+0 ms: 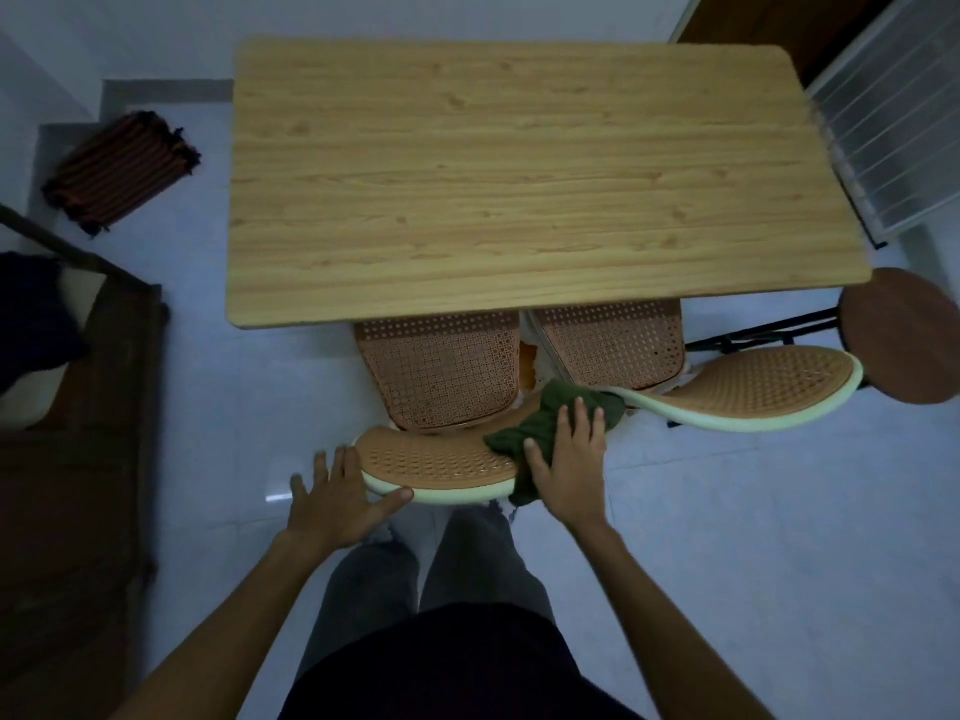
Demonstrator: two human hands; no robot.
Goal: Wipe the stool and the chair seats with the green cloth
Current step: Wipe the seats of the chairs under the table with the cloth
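Two orange mesh chairs stand tucked under the near edge of the wooden table. The left chair's seat (441, 366) and curved backrest (431, 459) are right in front of me. The right chair's seat (618, 340) and backrest (769, 387) sit beside it. The dark green cloth (550, 423) lies bunched over the right end of the left backrest. My right hand (569, 459) presses flat on the cloth. My left hand (343, 498) rests with fingers spread on the backrest's left end, thumb along its pale rim. A round brown stool (904, 335) stands at the far right.
The wooden table (519, 174) fills the middle of the view. A striped folded mat (122, 171) lies on the floor at the left. Dark wooden furniture (78, 407) lines the left edge. A white slatted rack (893, 122) leans at the upper right. My legs stand just behind the left chair.
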